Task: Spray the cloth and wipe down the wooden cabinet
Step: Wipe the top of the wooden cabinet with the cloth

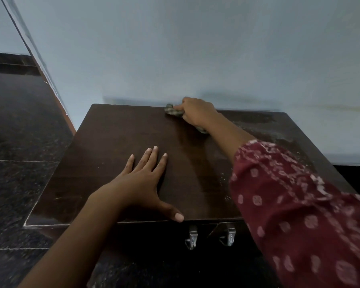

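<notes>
A dark brown wooden cabinet stands against a pale wall, seen from above. My right hand presses a crumpled greenish patterned cloth onto the cabinet top near its back edge; part of the cloth pokes out below my wrist. My left hand lies flat on the top near the front edge, fingers spread, holding nothing. The right part of the top looks dusty and streaked. No spray bottle is in view.
Two metal handles hang on the cabinet's front face below the top. Dark speckled floor tiles lie to the left. The pale blue wall rises directly behind the cabinet. My patterned maroon sleeve covers the right front corner.
</notes>
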A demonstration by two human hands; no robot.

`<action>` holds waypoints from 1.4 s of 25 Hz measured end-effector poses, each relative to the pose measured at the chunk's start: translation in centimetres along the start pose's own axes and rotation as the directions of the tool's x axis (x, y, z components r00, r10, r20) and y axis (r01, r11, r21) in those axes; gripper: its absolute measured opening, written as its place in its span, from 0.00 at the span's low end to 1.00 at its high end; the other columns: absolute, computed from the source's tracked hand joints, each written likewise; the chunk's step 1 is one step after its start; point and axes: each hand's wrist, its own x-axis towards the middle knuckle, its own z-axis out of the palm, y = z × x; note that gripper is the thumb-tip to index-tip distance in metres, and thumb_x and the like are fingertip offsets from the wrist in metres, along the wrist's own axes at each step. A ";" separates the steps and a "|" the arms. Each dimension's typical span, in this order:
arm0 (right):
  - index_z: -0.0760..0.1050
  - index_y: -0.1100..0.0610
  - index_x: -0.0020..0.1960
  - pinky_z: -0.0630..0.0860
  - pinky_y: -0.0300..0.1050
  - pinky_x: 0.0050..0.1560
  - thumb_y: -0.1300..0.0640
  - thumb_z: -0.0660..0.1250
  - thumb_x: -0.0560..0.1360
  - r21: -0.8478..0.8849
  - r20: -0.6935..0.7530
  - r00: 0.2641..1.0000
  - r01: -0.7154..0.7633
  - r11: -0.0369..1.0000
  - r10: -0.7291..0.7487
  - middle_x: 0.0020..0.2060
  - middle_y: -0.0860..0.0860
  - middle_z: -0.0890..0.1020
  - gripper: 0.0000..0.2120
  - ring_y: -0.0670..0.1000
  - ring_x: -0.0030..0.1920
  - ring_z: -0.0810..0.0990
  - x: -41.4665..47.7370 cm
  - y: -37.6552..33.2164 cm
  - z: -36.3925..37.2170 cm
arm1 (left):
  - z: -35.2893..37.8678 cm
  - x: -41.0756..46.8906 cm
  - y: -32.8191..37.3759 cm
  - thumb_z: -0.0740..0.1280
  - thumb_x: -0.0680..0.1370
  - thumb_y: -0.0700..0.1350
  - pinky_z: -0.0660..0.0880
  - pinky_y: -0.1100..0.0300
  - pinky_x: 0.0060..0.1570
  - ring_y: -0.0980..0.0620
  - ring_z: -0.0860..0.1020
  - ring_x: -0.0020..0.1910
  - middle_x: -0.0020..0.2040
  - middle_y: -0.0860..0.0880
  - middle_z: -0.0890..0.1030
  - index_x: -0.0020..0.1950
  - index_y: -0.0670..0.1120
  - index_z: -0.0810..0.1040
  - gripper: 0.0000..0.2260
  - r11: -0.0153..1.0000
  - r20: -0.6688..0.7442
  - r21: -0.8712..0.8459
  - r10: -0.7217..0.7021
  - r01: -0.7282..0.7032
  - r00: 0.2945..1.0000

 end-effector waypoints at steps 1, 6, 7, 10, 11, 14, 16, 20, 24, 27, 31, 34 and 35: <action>0.68 0.51 0.67 0.71 0.51 0.53 0.60 0.57 0.77 -0.013 0.001 1.000 -0.021 1.000 0.021 0.63 0.57 0.73 0.18 0.61 0.61 0.73 0.5 -0.1 -0.1 | -0.1 0.0 0.0 0.48 0.42 0.82 0.31 0.46 0.74 0.53 0.25 0.71 0.74 0.50 0.26 0.74 0.51 0.29 0.68 1.000 0.005 0.002 -0.003 0.003 1.000; 0.68 0.51 0.67 0.71 0.51 0.50 0.62 0.55 0.78 -0.057 -0.004 1.000 0.001 0.998 -0.001 0.61 0.59 0.73 0.19 0.61 0.59 0.74 -1.6 -0.1 -0.3 | -0.2 0.2 0.2 0.47 0.42 0.82 0.31 0.47 0.74 0.57 0.26 0.70 0.75 0.49 0.28 0.75 0.51 0.31 0.68 1.000 -0.006 -0.008 -0.013 0.013 1.000; 0.66 0.50 0.69 0.72 0.51 0.50 0.62 0.55 0.78 -0.050 0.012 1.000 0.004 0.999 -0.003 0.61 0.59 0.72 0.20 0.61 0.59 0.74 -2.7 0.0 -0.2 | -0.3 0.2 0.3 0.47 0.42 0.82 0.32 0.46 0.74 0.56 0.27 0.71 0.76 0.49 0.29 0.75 0.51 0.31 0.69 1.000 -0.006 -0.013 -0.012 0.012 1.000; 0.62 0.48 0.71 0.73 0.56 0.56 0.54 0.54 0.80 -0.004 0.042 0.998 0.036 0.999 -0.036 0.65 0.56 0.71 0.20 0.62 0.64 0.70 -7.0 0.4 0.0 | -0.6 0.1 0.8 0.53 0.41 0.82 0.33 0.44 0.74 0.52 0.30 0.75 0.77 0.47 0.31 0.76 0.50 0.33 0.71 0.999 -0.001 -0.027 -0.019 0.019 1.000; 0.62 0.48 0.71 0.73 0.58 0.58 0.51 0.53 0.80 0.012 0.041 0.998 0.057 0.998 -0.057 0.66 0.56 0.70 0.19 0.62 0.64 0.70 -8.7 0.5 0.0 | -0.7 0.0 1.0 0.56 0.44 0.81 0.33 0.43 0.74 0.51 0.31 0.75 0.77 0.47 0.32 0.76 0.49 0.34 0.70 0.999 -0.003 -0.022 -0.030 0.030 1.000; 0.63 0.46 0.71 0.75 0.57 0.57 0.48 0.53 0.80 0.040 0.037 0.991 0.123 0.992 -0.125 0.68 0.51 0.69 0.20 0.61 0.64 0.70 -14.4 0.5 0.2 | -0.7 -0.2 1.7 0.63 0.55 0.77 0.35 0.42 0.74 0.48 0.32 0.76 0.77 0.44 0.34 0.77 0.49 0.36 0.63 0.997 -0.012 -0.009 -0.073 0.073 0.997; 0.63 0.43 0.70 0.75 0.53 0.55 0.48 0.54 0.80 0.055 0.017 0.988 0.155 0.986 -0.157 0.68 0.48 0.69 0.19 0.59 0.63 0.72 -17.8 0.4 0.0 | -0.9 -0.3 2.0 0.65 0.58 0.74 0.35 0.41 0.74 0.48 0.32 0.76 0.77 0.44 0.34 0.77 0.48 0.36 0.60 0.996 -0.013 -0.007 -0.094 0.094 0.995; 0.65 0.39 0.68 0.76 0.49 0.52 0.47 0.54 0.79 0.057 -0.027 0.976 0.217 0.974 -0.216 0.68 0.45 0.71 0.18 0.58 0.61 0.74 -23.2 0.9 0.5 | -1.0 -0.2 3.1 0.67 0.59 0.73 0.36 0.44 0.75 0.49 0.33 0.76 0.78 0.44 0.35 0.77 0.48 0.38 0.60 0.999 -0.010 -0.019 -0.043 0.043 0.999; 0.73 0.40 0.62 0.78 0.45 0.34 0.47 0.50 0.74 -0.012 -0.074 0.940 0.334 0.942 -0.334 0.57 0.47 0.82 0.21 0.58 0.44 0.82 -26.7 2.8 0.9 | -0.4 0.4 4.8 0.64 0.52 0.75 0.35 0.46 0.75 0.53 0.33 0.76 0.78 0.46 0.35 0.77 0.48 0.38 0.64 0.998 -0.015 0.001 0.056 -0.056 0.998; 0.76 0.40 0.58 0.70 0.38 0.26 0.48 0.53 0.73 -0.052 -0.091 0.941 0.323 0.945 -0.327 0.51 0.44 0.84 0.19 0.52 0.36 0.82 -27.1 4.7 0.5 | -0.2 0.9 5.1 0.66 0.56 0.74 0.34 0.45 0.75 0.52 0.34 0.76 0.78 0.47 0.35 0.77 0.48 0.38 0.62 0.999 -0.030 -0.005 0.046 -0.046 0.998; 0.71 0.38 0.64 0.73 0.42 0.39 0.51 0.55 0.78 -0.062 -0.062 0.953 0.292 0.954 -0.296 0.61 0.44 0.78 0.17 0.56 0.49 0.80 -24.1 4.8 -0.4 | -0.3 1.4 5.3 0.54 0.43 0.81 0.34 0.47 0.75 0.53 0.34 0.76 0.78 0.48 0.35 0.77 0.49 0.38 0.70 0.998 -0.043 -0.008 0.056 -0.056 0.998; 0.66 0.37 0.67 0.75 0.49 0.49 0.52 0.56 0.79 -0.057 0.006 0.982 0.190 0.980 -0.190 0.68 0.43 0.71 0.19 0.57 0.60 0.74 -19.9 4.4 -0.7 | -0.2 1.8 5.4 0.54 0.43 0.80 0.34 0.48 0.75 0.53 0.33 0.76 0.78 0.47 0.35 0.77 0.48 0.37 0.70 0.999 -0.063 -0.007 0.053 -0.053 0.997; 0.66 0.38 0.67 0.75 0.49 0.50 0.52 0.55 0.79 -0.061 0.000 0.985 0.174 0.983 -0.174 0.68 0.43 0.71 0.18 0.57 0.61 0.73 -18.3 4.4 -0.8 | -0.2 1.9 5.4 0.56 0.44 0.80 0.34 0.48 0.75 0.53 0.33 0.76 0.78 0.47 0.34 0.77 0.48 0.37 0.70 0.999 -0.059 -0.002 0.053 -0.053 0.997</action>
